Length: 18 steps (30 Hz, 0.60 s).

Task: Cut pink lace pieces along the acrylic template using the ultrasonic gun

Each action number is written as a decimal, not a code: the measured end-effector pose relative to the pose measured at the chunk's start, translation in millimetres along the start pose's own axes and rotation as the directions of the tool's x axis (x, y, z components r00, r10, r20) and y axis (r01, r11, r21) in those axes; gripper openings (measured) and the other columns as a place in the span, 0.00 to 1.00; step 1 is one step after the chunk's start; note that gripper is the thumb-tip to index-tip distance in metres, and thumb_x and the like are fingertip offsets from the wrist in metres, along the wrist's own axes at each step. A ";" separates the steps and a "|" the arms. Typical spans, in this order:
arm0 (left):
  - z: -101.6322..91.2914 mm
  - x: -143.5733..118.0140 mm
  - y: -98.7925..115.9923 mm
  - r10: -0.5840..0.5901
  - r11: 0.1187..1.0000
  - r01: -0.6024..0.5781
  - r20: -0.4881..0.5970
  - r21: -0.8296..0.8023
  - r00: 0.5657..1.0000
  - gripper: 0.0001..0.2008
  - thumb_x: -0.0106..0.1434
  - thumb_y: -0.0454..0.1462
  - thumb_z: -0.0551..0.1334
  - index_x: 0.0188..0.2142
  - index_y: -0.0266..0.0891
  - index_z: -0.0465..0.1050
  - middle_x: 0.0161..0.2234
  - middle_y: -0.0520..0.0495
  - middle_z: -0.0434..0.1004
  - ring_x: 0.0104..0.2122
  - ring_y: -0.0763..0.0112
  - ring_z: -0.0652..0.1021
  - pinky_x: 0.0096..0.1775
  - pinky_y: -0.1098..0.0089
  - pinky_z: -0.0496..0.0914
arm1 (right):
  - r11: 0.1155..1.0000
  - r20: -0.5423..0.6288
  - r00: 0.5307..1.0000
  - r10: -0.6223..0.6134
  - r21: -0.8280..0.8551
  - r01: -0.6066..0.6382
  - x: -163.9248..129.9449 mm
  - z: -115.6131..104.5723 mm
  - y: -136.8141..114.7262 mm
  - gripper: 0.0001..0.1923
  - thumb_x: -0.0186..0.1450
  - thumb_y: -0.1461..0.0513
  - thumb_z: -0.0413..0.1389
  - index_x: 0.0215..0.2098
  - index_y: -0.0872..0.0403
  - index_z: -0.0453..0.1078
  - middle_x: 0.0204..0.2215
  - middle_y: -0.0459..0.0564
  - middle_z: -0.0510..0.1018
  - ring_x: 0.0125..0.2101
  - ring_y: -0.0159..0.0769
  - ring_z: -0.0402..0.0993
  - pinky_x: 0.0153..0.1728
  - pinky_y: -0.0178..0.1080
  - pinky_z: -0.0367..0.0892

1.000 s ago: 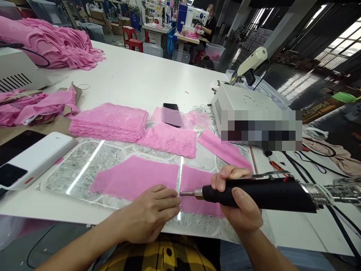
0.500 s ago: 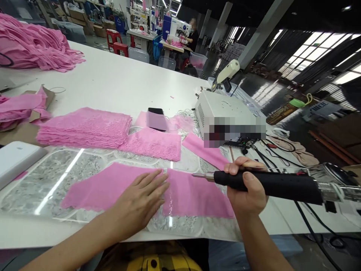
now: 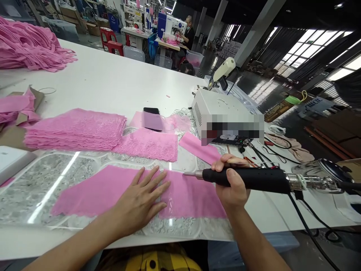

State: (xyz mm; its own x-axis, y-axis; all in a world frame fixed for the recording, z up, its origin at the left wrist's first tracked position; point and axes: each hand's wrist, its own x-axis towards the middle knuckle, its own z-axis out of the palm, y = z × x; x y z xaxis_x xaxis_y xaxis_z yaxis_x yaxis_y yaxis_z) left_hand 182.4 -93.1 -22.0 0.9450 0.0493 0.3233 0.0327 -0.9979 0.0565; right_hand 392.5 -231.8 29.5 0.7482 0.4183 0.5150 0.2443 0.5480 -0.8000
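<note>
The left hand (image 3: 139, 203) is lying flat, fingers spread and released, pressing on a pink fabric piece (image 3: 93, 192) at lower centre of the frame. The fabric is resting on a clear scratched plate (image 3: 42, 180) on the white table (image 3: 113, 82). A second pink piece (image 3: 191, 197) is lying just right of the first, its edge beside the fingertips. The right hand (image 3: 232, 180) is clenching around the black handle of a cutter (image 3: 248, 178), with the metal tip pointing left and hovering over the second piece's upper edge; whether it is touching cannot be told. Its cord (image 3: 307, 229) is trailing toward lower right. Behind, at centre left, a lace stack (image 3: 76, 130) is sitting, with a phone (image 3: 152, 118) on pink cloth beside it. A white box (image 3: 222, 113) is standing at centre right; its front label is blurred and unreadable. At top centre a person is sitting at a sewing machine (image 3: 169, 24), whose lettering is too small to read.
</note>
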 end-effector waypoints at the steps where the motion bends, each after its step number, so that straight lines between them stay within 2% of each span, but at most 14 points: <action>1: 0.0 0.2 0.0 -0.003 1.000 0.003 -0.002 -0.004 1.000 0.23 0.70 0.43 0.55 0.63 0.43 0.62 0.65 0.45 0.60 0.65 0.50 0.59 0.63 0.46 0.54 | 1.000 0.001 1.000 0.000 -0.001 0.000 -0.4 0.2 0.4 0.06 0.58 0.62 0.57 0.35 0.51 0.69 0.34 0.45 0.71 0.25 0.27 0.67 0.30 0.39 0.70; 7: 0.4 1.1 -0.3 0.010 1.000 -0.010 -0.016 -0.012 1.000 0.23 0.70 0.43 0.56 0.62 0.41 0.64 0.64 0.43 0.61 0.64 0.48 0.60 0.62 0.45 0.54 | 1.000 0.023 1.000 0.021 0.000 -0.021 -1.7 0.7 1.5 0.05 0.59 0.62 0.58 0.34 0.51 0.69 0.33 0.45 0.70 0.26 0.28 0.68 0.31 0.40 0.70; 11: 0.9 1.0 -1.2 0.015 1.000 -0.015 -0.017 0.003 1.000 0.22 0.70 0.44 0.55 0.62 0.42 0.64 0.64 0.44 0.62 0.64 0.49 0.61 0.63 0.45 0.53 | 1.000 0.021 1.000 0.019 -0.007 -0.019 -2.0 2.2 1.9 0.03 0.59 0.63 0.58 0.32 0.51 0.68 0.33 0.44 0.70 0.26 0.29 0.69 0.32 0.42 0.71; 15: 0.2 1.0 -1.8 0.018 1.000 -0.017 -0.019 0.017 1.000 0.22 0.71 0.43 0.53 0.62 0.43 0.63 0.64 0.46 0.61 0.65 0.50 0.60 0.64 0.46 0.50 | 1.000 -0.019 1.000 0.019 0.009 -0.019 2.0 -1.2 -0.8 0.04 0.58 0.63 0.58 0.33 0.51 0.69 0.33 0.44 0.70 0.26 0.29 0.69 0.31 0.41 0.71; 18: 0.2 0.9 -2.0 0.023 0.999 -0.022 -0.039 0.030 0.999 0.22 0.72 0.44 0.52 0.63 0.42 0.63 0.65 0.46 0.61 0.65 0.51 0.59 0.64 0.47 0.49 | 1.000 -0.101 0.995 -0.002 0.010 0.003 8.2 -11.2 -6.8 0.04 0.56 0.63 0.57 0.32 0.52 0.69 0.32 0.44 0.71 0.24 0.28 0.68 0.28 0.39 0.69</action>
State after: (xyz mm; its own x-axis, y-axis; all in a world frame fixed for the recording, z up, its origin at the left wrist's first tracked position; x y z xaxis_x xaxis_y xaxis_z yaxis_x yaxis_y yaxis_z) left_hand 183.3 -91.0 -22.0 0.9321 0.0278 0.3611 0.0218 -0.9995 0.0207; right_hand 403.9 -240.3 35.7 0.8063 0.3419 0.4826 0.2399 0.5568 -0.7953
